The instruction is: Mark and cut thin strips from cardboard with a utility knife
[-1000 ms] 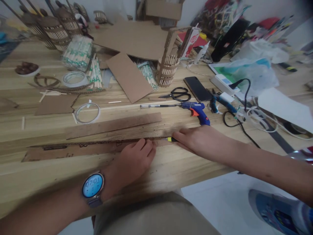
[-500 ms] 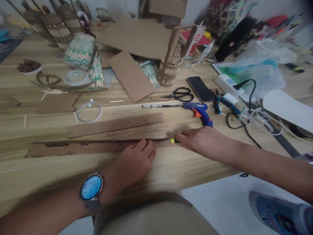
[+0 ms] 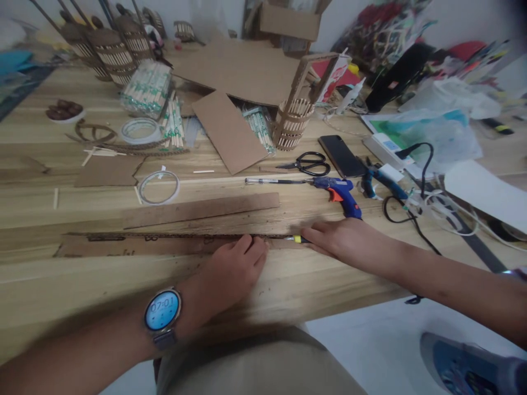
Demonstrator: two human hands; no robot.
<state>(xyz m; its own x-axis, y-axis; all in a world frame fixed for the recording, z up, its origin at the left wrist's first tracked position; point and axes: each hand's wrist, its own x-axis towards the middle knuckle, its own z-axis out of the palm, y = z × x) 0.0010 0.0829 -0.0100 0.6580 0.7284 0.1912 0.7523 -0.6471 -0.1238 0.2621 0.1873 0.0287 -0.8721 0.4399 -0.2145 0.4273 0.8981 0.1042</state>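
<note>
A long cardboard strip (image 3: 164,247) with dark printing lies along the table in front of me. The fingers of my left hand (image 3: 236,269) are bent and closed over its right half, pinching it near the upper edge. A watch (image 3: 162,310) is on that wrist. My right hand (image 3: 335,238) grips a craft knife (image 3: 300,239) with a yellow and black handle. Its thin metal end points left at the right end of the strip; whether it cuts into the cardboard I cannot tell. Just beyond lies a second, plain cardboard strip (image 3: 206,210).
Beyond the strips lie a blue glue gun (image 3: 340,192), black scissors (image 3: 308,163), a phone (image 3: 341,156), pliers (image 3: 381,181) and a tape roll (image 3: 159,187). A slatted basket (image 3: 293,123) stands near cardboard sheets (image 3: 230,131). Cables (image 3: 415,214) run on the right.
The whole view has shifted slightly, so things appear a little further right. Both hands keep nearly the same places on the strip and the knife.
</note>
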